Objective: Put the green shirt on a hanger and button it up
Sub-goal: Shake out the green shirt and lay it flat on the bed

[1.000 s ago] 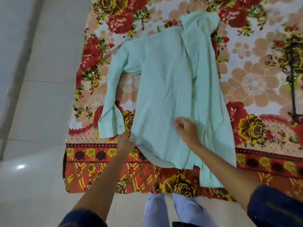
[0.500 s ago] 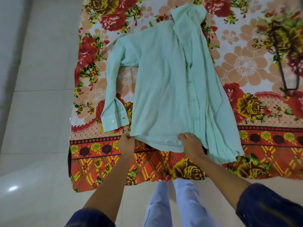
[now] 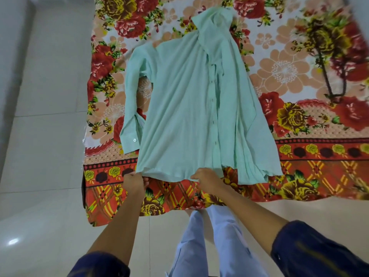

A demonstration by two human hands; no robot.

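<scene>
Where the floral bedsheet (image 3: 279, 72) covers the bed, the green shirt (image 3: 185, 108) lies spread flat; left hand (image 3: 134, 181) and right hand (image 3: 205, 179) each pinch its bottom hem.

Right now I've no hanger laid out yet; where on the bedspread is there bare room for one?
Right of the green shirt, the floral bedspread lies bare to its edge. A narrower strip runs left of the sleeve. The near hem is crowded: left hand and right hand grip it.

Shirt (image 3: 185, 108) on bedspread (image 3: 299, 62); hands (image 3: 169, 181) at near hem.
</scene>
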